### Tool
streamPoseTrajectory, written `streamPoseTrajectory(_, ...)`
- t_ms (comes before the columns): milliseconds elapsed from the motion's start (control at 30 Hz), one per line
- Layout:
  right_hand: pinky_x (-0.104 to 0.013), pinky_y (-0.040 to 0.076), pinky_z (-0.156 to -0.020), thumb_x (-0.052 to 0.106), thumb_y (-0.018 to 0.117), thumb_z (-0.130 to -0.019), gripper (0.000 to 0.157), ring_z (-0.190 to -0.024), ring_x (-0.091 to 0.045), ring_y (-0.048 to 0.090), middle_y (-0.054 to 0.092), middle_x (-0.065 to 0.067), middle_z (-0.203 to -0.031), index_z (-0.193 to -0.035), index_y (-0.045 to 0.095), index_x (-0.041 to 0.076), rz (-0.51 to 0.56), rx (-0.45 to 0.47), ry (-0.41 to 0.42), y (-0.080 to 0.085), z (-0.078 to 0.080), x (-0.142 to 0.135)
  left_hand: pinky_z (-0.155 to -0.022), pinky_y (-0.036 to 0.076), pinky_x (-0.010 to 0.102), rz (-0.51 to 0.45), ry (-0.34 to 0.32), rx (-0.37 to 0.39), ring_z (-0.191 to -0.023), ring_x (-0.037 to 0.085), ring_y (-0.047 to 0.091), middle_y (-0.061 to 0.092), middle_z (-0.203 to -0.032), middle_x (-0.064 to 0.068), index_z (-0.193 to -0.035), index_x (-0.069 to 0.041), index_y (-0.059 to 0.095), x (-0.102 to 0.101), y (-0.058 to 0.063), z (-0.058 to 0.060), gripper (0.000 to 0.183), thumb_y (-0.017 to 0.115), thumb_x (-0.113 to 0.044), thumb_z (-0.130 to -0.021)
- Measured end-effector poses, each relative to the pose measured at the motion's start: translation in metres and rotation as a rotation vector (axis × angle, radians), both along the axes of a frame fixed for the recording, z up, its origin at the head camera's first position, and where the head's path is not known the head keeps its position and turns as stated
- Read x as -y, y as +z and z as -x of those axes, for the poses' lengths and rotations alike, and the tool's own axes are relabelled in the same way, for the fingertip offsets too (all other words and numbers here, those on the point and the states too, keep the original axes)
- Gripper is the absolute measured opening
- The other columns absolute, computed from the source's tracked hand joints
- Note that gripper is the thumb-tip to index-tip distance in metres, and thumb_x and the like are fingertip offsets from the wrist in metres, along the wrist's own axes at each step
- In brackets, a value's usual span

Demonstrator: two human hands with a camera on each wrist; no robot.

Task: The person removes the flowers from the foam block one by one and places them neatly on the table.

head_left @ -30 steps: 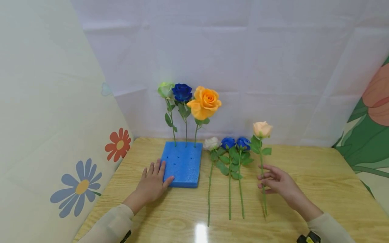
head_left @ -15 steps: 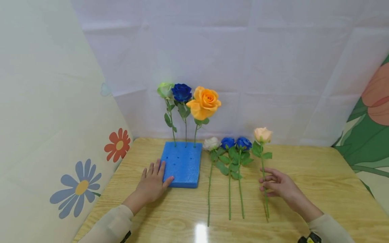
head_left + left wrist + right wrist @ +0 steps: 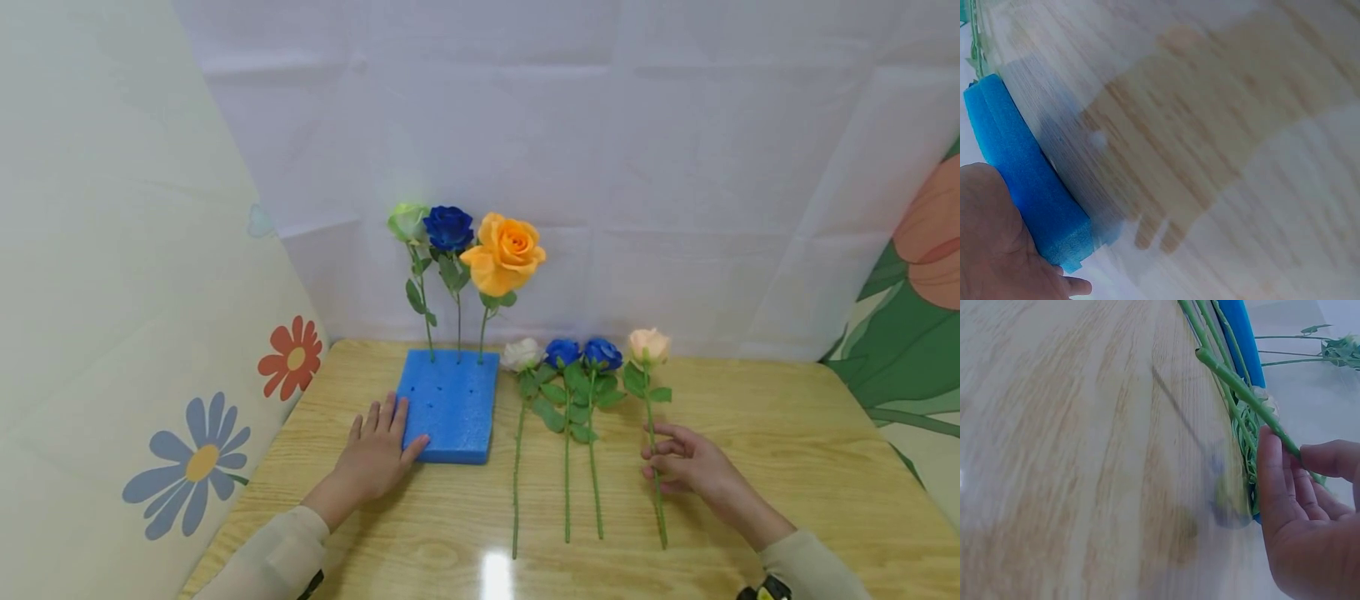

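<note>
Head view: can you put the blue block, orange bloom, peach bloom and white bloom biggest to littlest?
1. Blue block
2. Orange bloom
3. Peach bloom and white bloom: too alike to rank

No legible txt, labels, brands, nos. or signs in any view: head, L wrist or R wrist cam.
</note>
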State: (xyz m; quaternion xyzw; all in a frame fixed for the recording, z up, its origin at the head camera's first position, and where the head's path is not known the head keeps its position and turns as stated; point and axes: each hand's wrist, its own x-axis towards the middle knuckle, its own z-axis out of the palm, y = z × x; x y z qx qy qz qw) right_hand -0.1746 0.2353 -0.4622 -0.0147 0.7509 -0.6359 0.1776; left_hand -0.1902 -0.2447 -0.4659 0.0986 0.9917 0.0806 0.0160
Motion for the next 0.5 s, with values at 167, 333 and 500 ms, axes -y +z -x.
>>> streamPoseTrajectory(167,-0.039,0.060,-0.078,0.004,0.061,-0.097,0.064,-0.094,-0.021,0.072,0.064,-0.021,-0.120,-0.154,0.031,-0.005,-0.009,0.015,-0.011,-0.003,0.001,0.000,-0.116,0.014,0.072,-0.005,-0.002,-0.003,-0.148,0.056,0.017,0.016,-0.164,0.031,-0.158,0.006,0.022,-0.001,0.003,-0.002,0.081,0.042,-0.052,-0.106)
streamPoseTrajectory(333,-0.038,0.060,-0.077,0.004,0.061,-0.097,0.067,-0.092,-0.019,0.072,0.067,-0.018,-0.117,-0.153,0.027,-0.009,0.002,0.008,0.012,-0.008,0.001,-0.002,-0.116,0.013,0.071,-0.005,0.000,-0.001,-0.148,0.055,0.016,0.015,-0.164,0.030,-0.158,0.005,0.021,0.000,0.001,-0.001,0.082,0.042,-0.053,-0.105)
streamPoseTrajectory(500,-0.039,0.061,-0.077,0.003,0.061,-0.098,0.067,-0.091,-0.019,0.072,0.068,-0.016,-0.114,-0.153,0.025,-0.011,0.016,0.009,0.030,-0.013,0.003,-0.003,-0.116,0.014,0.072,-0.008,-0.005,-0.009,-0.148,0.056,0.017,0.016,-0.164,0.030,-0.158,0.006,0.022,0.000,0.001,-0.002,0.081,0.043,-0.052,-0.105)
